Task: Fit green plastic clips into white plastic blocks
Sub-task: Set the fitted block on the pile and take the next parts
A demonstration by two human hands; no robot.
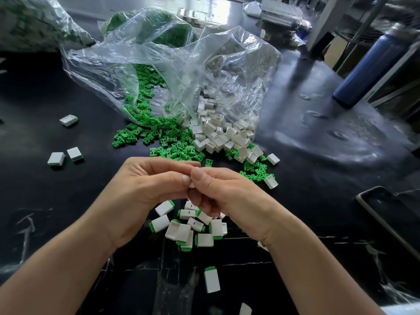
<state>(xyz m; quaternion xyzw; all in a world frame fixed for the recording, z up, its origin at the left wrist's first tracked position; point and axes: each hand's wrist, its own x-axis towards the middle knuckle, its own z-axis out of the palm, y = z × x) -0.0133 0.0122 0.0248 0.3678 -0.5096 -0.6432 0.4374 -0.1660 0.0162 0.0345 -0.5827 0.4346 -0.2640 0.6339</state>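
My left hand (145, 187) and my right hand (223, 192) meet above the black table, fingers curled together round a small white block (192, 184) with a sliver of green clip at its top; most of it is hidden by my fingers. Below my hands lies a heap of white blocks with green clips fitted (193, 226). Loose green clips (159, 135) and empty white blocks (222, 135) spill from a clear plastic bag (172, 64) beyond my hands.
Fitted blocks lie scattered at the left (64, 156), (68, 120) and near the front (211, 280). A blue bottle (366, 71) stands at the right. A dark phone (391, 214) lies at the right edge. More bags of green parts (34, 21) sit at the back.
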